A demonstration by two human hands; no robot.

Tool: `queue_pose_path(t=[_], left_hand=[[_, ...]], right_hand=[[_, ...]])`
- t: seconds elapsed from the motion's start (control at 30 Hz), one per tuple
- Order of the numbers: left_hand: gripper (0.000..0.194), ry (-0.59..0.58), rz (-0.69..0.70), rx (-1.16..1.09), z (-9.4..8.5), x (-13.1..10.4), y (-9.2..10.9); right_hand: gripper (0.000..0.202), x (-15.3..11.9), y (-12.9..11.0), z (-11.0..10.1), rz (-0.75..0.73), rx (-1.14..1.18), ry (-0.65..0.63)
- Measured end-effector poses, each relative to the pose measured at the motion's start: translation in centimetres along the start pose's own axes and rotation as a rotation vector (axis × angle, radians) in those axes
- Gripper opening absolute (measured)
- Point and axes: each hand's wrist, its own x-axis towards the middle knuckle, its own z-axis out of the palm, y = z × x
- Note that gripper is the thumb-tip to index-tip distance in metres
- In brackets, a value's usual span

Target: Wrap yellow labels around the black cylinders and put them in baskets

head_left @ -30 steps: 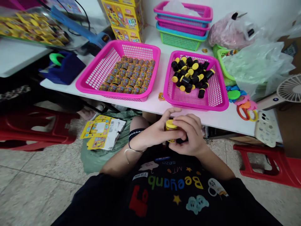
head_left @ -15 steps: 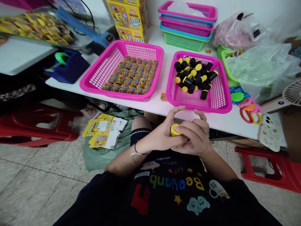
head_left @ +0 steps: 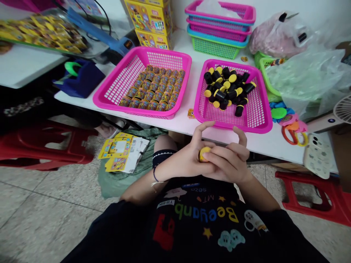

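A small container with a yellow lid [head_left: 204, 154] is held between both hands, just in front of the table edge. My left hand [head_left: 189, 159] wraps round it, index finger raised and curved. My right hand [head_left: 231, 160] presses fingers on the lid from the other side, its index finger also raised. The fingers hide the container's body. Beyond my hands, a pink basket [head_left: 264, 122] holds a loose heap of black containers with yellow lids [head_left: 219, 94]. To its left, a larger pink basket [head_left: 109, 78] holds rows of containers in printed wrapping [head_left: 153, 95].
Stacked baskets [head_left: 215, 45] and yellow boxes [head_left: 153, 22] stand at the back. A blue tape dispenser [head_left: 82, 78] is at the left, a phone [head_left: 318, 157] and fan [head_left: 341, 109] at the right. Small printed labels [head_left: 191, 113] lie between the pink baskets.
The fingers of my right hand have shifted slightly over the lid, and its raised index finger has moved a little right. The view has shifted slightly.
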Motion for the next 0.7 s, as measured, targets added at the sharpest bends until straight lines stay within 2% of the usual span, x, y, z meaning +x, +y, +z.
queue_pose_path(t=[0.1, 0.17, 0.23, 0.33, 0.43, 0.53, 0.6, 0.7], left_hand=[[0.059, 0.162, 0.039, 0.234, -0.6, -0.2, 0.8], [0.034, 0.196, 0.039, 0.342, -1.5, -0.1, 1.7], [0.024, 0.214, 0.057, 0.436, -3.0, 0.7, 2.7], [0.025, 0.321, 0.068, 0.642, -6.9, 3.6, 4.4], [0.031, 0.447, -0.021, 0.826, -12.4, 8.4, 5.2], [0.041, 0.511, -0.177, 0.996, -18.3, 13.5, 4.6], [0.049, 0.475, -0.298, 1.112, -21.4, 16.1, 3.6], [0.060, 0.365, -0.396, 1.175, -24.2, 18.5, 2.0]], right_hand=[[0.038, 0.4, 0.4, -0.1, -0.045, -0.052, 0.048], [0.049, 0.5, 0.7, -0.3, 0.012, -0.064, 0.025], [0.059, 0.3, 0.9, -0.8, 0.083, -0.070, 0.013], [0.058, -0.3, 1.1, -1.9, 0.148, -0.100, 0.026], [0.048, -1.2, 1.0, -3.0, 0.184, -0.115, 0.010], [0.042, -2.4, 0.8, -3.5, 0.184, -0.084, -0.038], [0.039, -3.1, 0.7, -3.6, 0.179, -0.063, -0.085], [0.037, -3.7, 0.9, -3.7, 0.182, -0.053, -0.164]])
